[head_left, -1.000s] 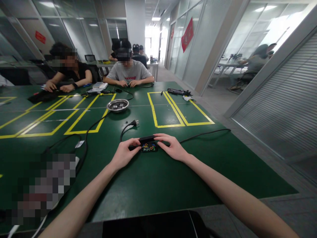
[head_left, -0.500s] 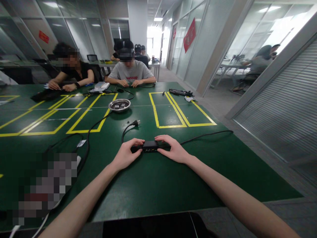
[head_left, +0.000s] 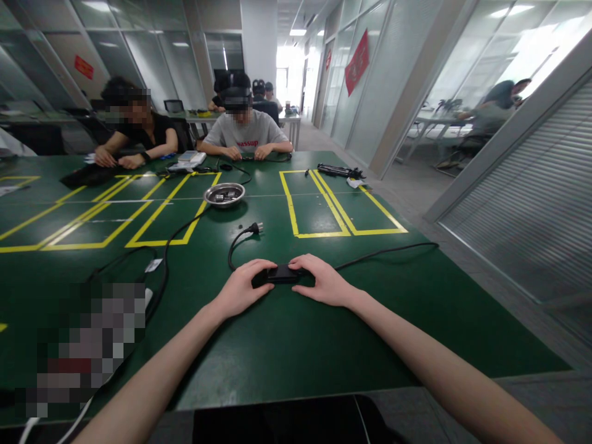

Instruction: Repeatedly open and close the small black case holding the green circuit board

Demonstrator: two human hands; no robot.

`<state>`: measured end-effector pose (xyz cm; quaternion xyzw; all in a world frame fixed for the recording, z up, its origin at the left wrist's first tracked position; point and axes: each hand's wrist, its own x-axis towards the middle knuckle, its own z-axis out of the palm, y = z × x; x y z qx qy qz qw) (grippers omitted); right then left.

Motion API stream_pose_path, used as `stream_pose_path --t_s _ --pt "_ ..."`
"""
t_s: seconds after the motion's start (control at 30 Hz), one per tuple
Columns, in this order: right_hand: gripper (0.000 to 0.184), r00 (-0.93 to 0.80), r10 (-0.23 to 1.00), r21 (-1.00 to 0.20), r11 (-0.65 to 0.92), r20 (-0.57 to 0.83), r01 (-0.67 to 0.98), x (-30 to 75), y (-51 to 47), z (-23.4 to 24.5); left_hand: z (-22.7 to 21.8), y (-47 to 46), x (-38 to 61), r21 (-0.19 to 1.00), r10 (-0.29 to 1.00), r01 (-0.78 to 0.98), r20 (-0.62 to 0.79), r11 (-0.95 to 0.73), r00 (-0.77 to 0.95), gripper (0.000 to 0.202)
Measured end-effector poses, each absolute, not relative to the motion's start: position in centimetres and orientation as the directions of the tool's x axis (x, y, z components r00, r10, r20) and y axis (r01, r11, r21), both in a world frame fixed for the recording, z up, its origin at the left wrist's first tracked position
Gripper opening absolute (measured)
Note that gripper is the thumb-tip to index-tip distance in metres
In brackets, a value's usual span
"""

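A black power adapter is held low over the green table, in front of me. My left hand has its fingertips on the far left edge and its thumb by the near left corner. At the other end, my right hand puts its fingers on the top right corner, with the thumb near the front face. A black cord with a two-pin plug curves out beyond my left hand. From behind my right hand, a thin black cable runs rightward across the table.
A steel bowl holds small metal parts. Yellow tape outlines mark the table. A power strip, partly blurred out, lies at left with cables. A black tripod lies far right. Two people work across the table.
The power adapter has tilted, so the light markings on its near face no longer show. Both hands shifted slightly, the left one a little to the right.
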<state>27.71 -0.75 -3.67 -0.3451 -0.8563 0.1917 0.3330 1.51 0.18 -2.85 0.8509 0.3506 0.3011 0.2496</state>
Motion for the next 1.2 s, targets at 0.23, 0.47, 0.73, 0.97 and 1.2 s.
stream_pose_path --t_s 0.23,0.47,0.73,0.97,1.2 --pt "0.029 -0.605 0.691 -0.336 0.722 0.396 0.605 27.2 -0.9 -3.2 -2.7 -0.2 1.8 0.439 0.685 0.536 0.333 -0.721 0.648 0.031" --pt "0.034 -0.632 0.675 -0.125 0.715 0.380 0.688 27.2 -1.0 -3.0 -2.3 -0.3 2.0 0.326 0.664 0.578 0.363 -0.748 0.654 0.027" --pt "0.032 -0.693 0.509 -0.130 0.842 0.511 0.523 27.4 -1.3 -2.9 -2.3 -0.9 2.1 0.340 0.670 0.578 0.377 -0.742 0.639 0.035" --pt "0.035 -0.746 0.402 0.028 0.872 0.531 0.489 27.6 -1.3 -3.1 -1.2 -0.9 2.4 0.740 0.838 0.526 0.092 -0.419 0.537 0.036" --pt "0.044 -0.621 0.689 -0.393 0.724 0.374 0.567 27.2 -0.9 -3.1 -1.6 -1.1 2.3 0.534 0.794 0.590 0.357 -0.606 0.493 0.024"
